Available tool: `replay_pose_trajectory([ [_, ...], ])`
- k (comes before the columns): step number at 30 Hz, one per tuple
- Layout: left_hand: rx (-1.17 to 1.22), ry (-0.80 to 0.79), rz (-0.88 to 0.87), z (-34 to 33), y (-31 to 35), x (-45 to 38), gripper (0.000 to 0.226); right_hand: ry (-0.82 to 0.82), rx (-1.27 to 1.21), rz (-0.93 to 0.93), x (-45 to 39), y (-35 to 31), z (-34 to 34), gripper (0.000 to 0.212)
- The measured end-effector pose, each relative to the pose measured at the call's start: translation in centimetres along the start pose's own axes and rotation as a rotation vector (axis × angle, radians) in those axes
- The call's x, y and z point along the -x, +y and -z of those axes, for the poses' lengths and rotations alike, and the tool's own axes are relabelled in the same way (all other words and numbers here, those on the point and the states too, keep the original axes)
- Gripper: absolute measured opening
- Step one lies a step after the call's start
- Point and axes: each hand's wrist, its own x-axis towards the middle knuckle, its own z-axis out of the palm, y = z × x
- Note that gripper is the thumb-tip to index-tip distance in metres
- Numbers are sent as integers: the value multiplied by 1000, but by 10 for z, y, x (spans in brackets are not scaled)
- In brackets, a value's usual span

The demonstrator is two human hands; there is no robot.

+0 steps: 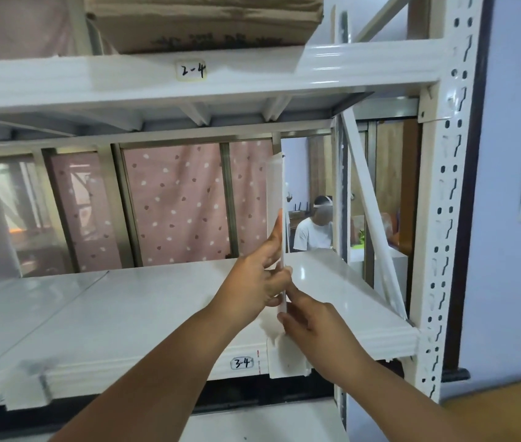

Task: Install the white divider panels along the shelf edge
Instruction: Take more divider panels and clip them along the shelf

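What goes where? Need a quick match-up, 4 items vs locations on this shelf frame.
Items:
1. divider panel
2. label 3-4
3. label 2-4
4. cardboard box

Places:
A. on the top shelf
B. upper beam front
C. lower shelf front edge
D. upright, held by left hand and right hand

Pairs: 1-D, 2-C, 3-B, 4-A
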Motion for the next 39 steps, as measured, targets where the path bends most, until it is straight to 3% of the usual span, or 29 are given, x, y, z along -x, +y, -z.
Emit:
replay_pose_trajectory([
  [10, 67, 68, 64, -2, -10, 27, 80, 95, -158, -111, 6, -7, -10, 57],
  [16, -418, 151, -28, 18, -7, 53, 64, 79, -147, -246, 7, -33, -4, 59],
  [20, -633, 85, 131, 49, -3, 77, 76, 167, 8, -322, 5, -58, -14, 77],
  [23, -725, 68, 240, 87, -2, 102, 82, 217, 99, -356, 1, -85, -32, 71],
  [27, -819, 91, 358, 149, -1, 147, 87, 256, 270, -476, 6, -122, -63, 92],
  [31, -868, 132, 439, 219, 3, 202, 87, 143, 466, -538, 13, -167, -114, 91],
  [39, -927, 148, 662, 358, -14, 333, 87, -258, 378, -399, 7, -266, -268, 85],
])
